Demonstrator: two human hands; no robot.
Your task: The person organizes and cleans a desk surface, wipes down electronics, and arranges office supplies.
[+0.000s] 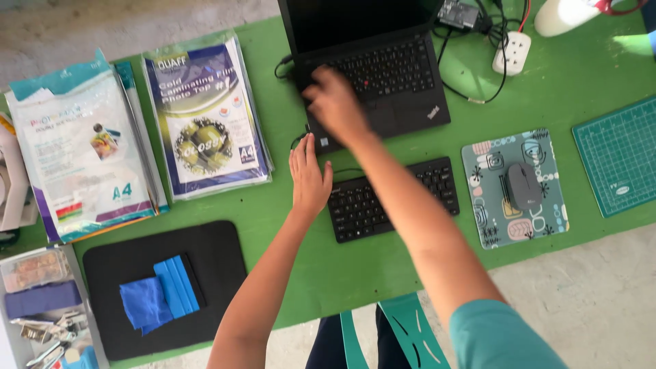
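Right hand [336, 106], fingers loose, holding nothing, on open laptop [383, 75]; left hand [309, 176], flat and empty, beside keyboard [393, 198]. Screen dark.

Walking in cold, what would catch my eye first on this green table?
Probably the two bare arms reaching up the middle: the right hand, blurred, over the black laptop, the left hand flat beside a small black keyboard. Then the glossy packs of paper at the left, and the grey mouse on its patterned pad at the right.
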